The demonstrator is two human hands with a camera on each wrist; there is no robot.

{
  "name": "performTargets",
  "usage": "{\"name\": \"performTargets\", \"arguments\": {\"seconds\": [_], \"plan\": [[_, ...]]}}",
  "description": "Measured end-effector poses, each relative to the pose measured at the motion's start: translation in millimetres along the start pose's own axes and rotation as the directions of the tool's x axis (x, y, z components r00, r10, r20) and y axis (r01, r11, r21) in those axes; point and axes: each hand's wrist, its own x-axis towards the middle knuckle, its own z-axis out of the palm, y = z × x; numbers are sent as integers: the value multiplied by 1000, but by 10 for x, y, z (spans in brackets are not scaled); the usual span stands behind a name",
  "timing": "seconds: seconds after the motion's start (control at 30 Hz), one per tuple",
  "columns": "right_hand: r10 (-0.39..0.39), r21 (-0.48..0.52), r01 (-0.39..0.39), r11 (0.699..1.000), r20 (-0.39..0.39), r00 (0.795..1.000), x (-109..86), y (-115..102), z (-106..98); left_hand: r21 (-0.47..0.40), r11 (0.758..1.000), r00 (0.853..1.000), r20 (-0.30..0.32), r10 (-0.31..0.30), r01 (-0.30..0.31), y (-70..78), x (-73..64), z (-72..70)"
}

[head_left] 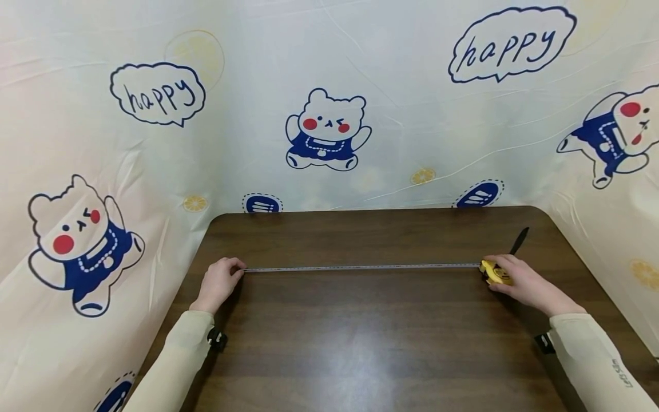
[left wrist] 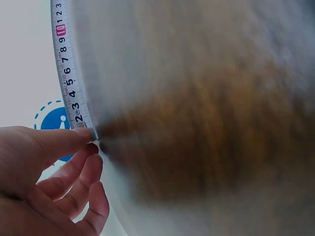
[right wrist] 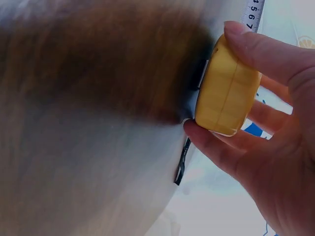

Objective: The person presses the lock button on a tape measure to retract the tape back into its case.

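A yellow tape measure (head_left: 497, 274) is in my right hand (head_left: 525, 286), which holds its case between thumb and fingers. Its white blade (head_left: 360, 268) stretches nearly level across the brown table to my left hand (head_left: 220, 283). In the left wrist view, the thumb and index finger of that hand pinch the blade's end (left wrist: 84, 129), just below the 2 mark. The right wrist view has the yellow case (right wrist: 229, 91) edge-on, with the blade (right wrist: 253, 14) leaving past the thumb. From the case hangs a black strap (right wrist: 182, 162).
The wooden table (head_left: 350, 326) has rounded far corners and a shiny patch of reflected light. Pale cloth (head_left: 412, 131) with printed bears and the word "happy" hangs behind it and along both sides. A black device (head_left: 217, 340) sits at the left wrist, another (head_left: 544, 343) at the right.
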Motion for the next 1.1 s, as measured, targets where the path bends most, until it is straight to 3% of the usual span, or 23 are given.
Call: {"name": "performTargets", "arguments": {"seconds": [0.27,0.6,1.1], "plan": [[-113,8,114,993,-80,990,-32,14,17,0,1000,1000,-1,1,-1,18,-14,-27],[-146,-21,145,989,-102,984,-82,-1,-7,-3,1000,1000,2,11,-11,53,-33,-85],[-280,-122,260,958,-208,937,-139,23,-35,-17,1000,1000,13,20,-20,66,-19,-140]]}}
